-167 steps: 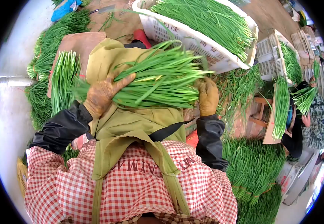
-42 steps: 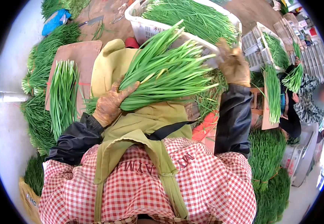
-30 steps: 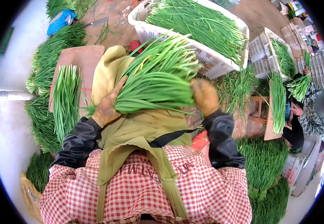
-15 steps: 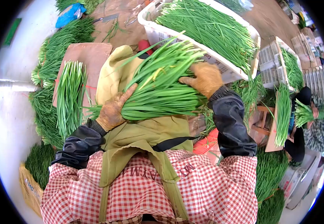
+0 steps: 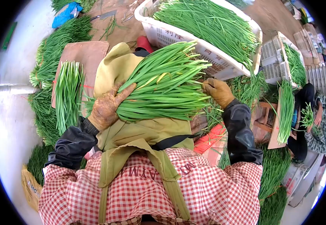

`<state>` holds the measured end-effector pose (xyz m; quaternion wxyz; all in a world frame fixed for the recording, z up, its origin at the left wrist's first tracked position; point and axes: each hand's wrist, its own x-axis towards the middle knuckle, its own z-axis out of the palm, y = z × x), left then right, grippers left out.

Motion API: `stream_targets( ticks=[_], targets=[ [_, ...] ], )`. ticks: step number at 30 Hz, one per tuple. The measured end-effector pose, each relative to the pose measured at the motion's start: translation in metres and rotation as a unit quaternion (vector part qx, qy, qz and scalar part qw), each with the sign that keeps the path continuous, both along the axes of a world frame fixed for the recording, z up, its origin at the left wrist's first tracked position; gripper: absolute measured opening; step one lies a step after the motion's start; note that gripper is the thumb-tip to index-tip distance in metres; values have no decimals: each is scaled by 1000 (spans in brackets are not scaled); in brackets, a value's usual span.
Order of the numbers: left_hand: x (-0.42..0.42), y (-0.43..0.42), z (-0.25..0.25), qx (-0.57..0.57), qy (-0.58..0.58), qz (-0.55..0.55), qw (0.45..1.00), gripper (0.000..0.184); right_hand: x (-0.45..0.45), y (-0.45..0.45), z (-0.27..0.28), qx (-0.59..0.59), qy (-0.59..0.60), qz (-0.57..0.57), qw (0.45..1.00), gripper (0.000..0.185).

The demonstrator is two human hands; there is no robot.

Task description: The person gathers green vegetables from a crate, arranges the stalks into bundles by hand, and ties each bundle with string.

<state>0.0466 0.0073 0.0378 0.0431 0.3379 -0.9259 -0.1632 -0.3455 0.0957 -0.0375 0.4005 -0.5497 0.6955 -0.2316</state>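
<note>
Across the person's lap lies a loose bunch of garlic chives (image 5: 163, 84), over an olive apron (image 5: 148, 131). Its flat leaves are glossy green, a few yellowed near the middle, and the paler stalk ends fan out unevenly to the right. The left hand (image 5: 106, 107) is wrapped round the leafy end, thumb on top. The right hand (image 5: 220, 92) is curled at the stalk ends, its fingertips pressed together; whether a stalk is between them, I cannot tell.

Just beyond stands a white plastic crate (image 5: 159, 30) heaped with chives; its wall bears dark Chinese characters, 利隆 readable, those farther along less clear. The red-and-white checked garment (image 5: 140, 202) carries dark lettering, partly covered by the apron, with A, Y and M legible. To the left, a second bundle (image 5: 69, 95) rests on a brown board (image 5: 91, 52). Lower left, a yellowish sack (image 5: 31, 187) shows blue letters, apparently HO.
</note>
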Motion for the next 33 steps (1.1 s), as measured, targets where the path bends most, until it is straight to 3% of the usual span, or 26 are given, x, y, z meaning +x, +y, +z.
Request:
stream_targets(
  ticks=[2, 5, 10, 12, 18, 20, 21, 25, 28, 30, 31, 32, 33],
  targets=[
    [1, -4, -8, 0, 3, -7, 1000, 72, -10, 7, -5, 13, -43, 36, 998, 25],
    [0, -8, -9, 8, 9, -27, 1000, 75, 9, 6, 24, 19, 213, 100, 972, 28],
    [1, -12, -9, 56, -13, -38, 998, 80, 11, 5, 10, 17, 202, 66, 977, 26],
    [3, -14, -17, 48, 46, -58, 996, 82, 15, 2, 13, 57, 230, 77, 969, 28],
    [-1, -14, -23, 110, 113, -73, 985, 82, 13, 1, 20, 43, 226, 22, 973, 24],
    [3, -19, -36, 114, 76, -73, 988, 91, 7, -3, 18, 114, 312, 29, 943, 24],
    [2, -20, -39, 149, 95, -70, 982, 92, -13, 2, -12, 109, 335, 32, 935, 25],
    [2, -22, -33, 265, 139, -42, 953, 94, -77, 34, -24, 246, 369, -113, 889, 22],
    [2, -25, -36, 314, 169, -21, 934, 95, -88, 35, 11, 146, 445, -129, 874, 25],
    [4, -27, -42, 360, 193, -14, 913, 97, -84, 18, 21, 19, 320, -130, 938, 30],
    [3, -28, -42, 405, 215, -8, 888, 98, -77, 10, 22, 13, 170, -97, 981, 32],
    [2, -29, -38, 402, 217, -9, 889, 98, -69, -1, 22, 4, 17, -60, 998, 35],
    [0, -28, -33, 318, 178, -38, 930, 94, -57, -13, 10, -1, -66, -8, 998, 39]
  ],
)
